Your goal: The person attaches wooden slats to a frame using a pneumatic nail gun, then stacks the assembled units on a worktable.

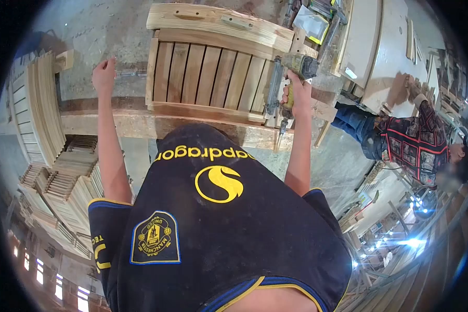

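Note:
My right hand [297, 94] is wrapped round the handle of a nail gun [301, 64] with a dark, greenish body. Its long grey magazine [274, 86] lies over the right end of a slatted wooden frame [208, 78]. The frame has several upright slats between two rails, and a thick pale board [218, 22] runs along its far side. Left of the frame, apart from it, my left hand [104, 76] is raised with its fingers curled closed. Whatever it may hold is hidden.
A long wooden beam [135, 125] runs along the near side of the frame. Slatted panels [36, 112] are stacked at the left. At the right, another person [413, 140] in a patterned top works beside a large pale board [364, 47]. Bright lights shine at the lower right.

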The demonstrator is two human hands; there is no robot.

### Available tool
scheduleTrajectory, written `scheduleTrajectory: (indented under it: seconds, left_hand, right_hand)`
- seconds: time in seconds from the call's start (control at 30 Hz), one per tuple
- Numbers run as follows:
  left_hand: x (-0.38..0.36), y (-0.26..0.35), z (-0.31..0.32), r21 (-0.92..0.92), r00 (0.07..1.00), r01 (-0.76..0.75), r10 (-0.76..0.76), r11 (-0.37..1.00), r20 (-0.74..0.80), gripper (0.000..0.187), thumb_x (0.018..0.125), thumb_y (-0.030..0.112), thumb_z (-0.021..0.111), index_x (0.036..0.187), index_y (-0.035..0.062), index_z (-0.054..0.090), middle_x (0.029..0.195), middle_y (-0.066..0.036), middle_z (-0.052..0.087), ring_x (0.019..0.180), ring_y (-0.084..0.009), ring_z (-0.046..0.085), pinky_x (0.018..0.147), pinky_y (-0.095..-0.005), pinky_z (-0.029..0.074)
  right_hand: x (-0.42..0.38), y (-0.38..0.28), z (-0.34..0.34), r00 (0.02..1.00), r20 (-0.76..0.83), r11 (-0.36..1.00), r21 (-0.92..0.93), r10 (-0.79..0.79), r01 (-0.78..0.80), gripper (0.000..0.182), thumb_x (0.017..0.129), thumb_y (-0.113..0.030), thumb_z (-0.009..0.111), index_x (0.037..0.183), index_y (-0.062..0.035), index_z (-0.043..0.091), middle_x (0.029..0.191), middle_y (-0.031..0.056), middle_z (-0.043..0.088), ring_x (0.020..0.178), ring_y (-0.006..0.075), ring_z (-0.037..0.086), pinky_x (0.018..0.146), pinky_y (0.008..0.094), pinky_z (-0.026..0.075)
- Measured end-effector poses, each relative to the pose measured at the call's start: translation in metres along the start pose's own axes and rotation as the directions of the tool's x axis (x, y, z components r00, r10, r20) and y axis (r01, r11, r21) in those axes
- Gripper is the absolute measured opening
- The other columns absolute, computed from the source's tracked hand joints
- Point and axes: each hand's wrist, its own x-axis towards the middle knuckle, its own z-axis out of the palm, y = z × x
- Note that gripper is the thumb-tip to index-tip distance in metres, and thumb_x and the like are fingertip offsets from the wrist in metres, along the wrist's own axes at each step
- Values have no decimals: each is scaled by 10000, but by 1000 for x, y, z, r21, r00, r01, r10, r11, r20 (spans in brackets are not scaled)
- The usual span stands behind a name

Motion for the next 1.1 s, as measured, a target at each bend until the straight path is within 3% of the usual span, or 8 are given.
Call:
scheduleTrajectory:
  seconds: [0.23,0.3,0.53,0.57,0.67,0.83,0.9,1.1]
  left_hand:
    - [-4,6,1,-113,1000,-4,1,994,-27,333,820,406,567,854,107,711,567,-30,577,569,-147,573,612,-300,434]
    - [-7,7,1,-150,999,-21,14,989,-45,282,818,332,554,834,91,700,530,-21,522,541,-110,500,557,-275,389]
    - [-8,8,2,-181,998,-4,-7,983,-57,289,816,340,554,844,91,698,543,-22,541,547,-121,516,571,-283,403]
    - [-9,9,2,-151,997,11,-22,988,-68,302,806,361,562,841,95,701,576,-41,581,558,-158,565,593,-305,432]
    - [-5,8,4,-107,993,31,-43,994,-107,321,792,383,570,841,94,702,621,-64,632,580,-208,620,623,-332,464]
    - [-3,1,9,-112,989,12,-28,994,-148,345,776,391,578,856,76,693,675,-75,659,645,-247,642,654,-340,479]
    - [-6,5,7,-200,991,43,-68,979,-118,334,768,374,580,857,72,692,732,-93,672,713,-273,653,681,-355,488]
    - [-7,3,14,-210,974,-34,-14,977,-226,308,753,338,569,861,77,693,780,-119,674,758,-310,648,701,-382,495]
  right_hand:
    - [3,-1,14,998,-39,998,-23,49,-50,240,826,-308,618,842,-79,549,503,33,454,356,143,432,359,324,403]
    - [4,1,14,998,-32,998,-33,53,-54,241,827,-308,616,840,-78,547,502,33,452,356,145,432,358,326,404]
    - [-1,-2,26,993,-90,997,14,79,-78,236,826,-299,611,837,-74,540,497,31,448,355,144,427,356,324,404]
    - [-3,-4,30,993,-92,997,0,72,-72,231,828,-294,608,838,-73,540,493,30,446,355,142,427,355,322,404]
    - [-5,-3,37,996,84,998,41,41,-44,224,835,-285,599,834,-70,537,486,27,446,357,136,428,351,313,400]
    - [-9,-14,73,991,130,995,-101,38,-25,228,844,-277,589,819,-57,535,486,28,450,353,131,418,344,300,372]
    - [-7,-12,84,995,97,974,-228,29,-7,226,840,-270,598,816,-55,533,486,30,451,350,135,418,344,304,376]
    - [-13,-22,119,969,248,973,-225,13,45,245,822,-280,629,836,-52,540,494,35,450,352,137,421,345,303,377]
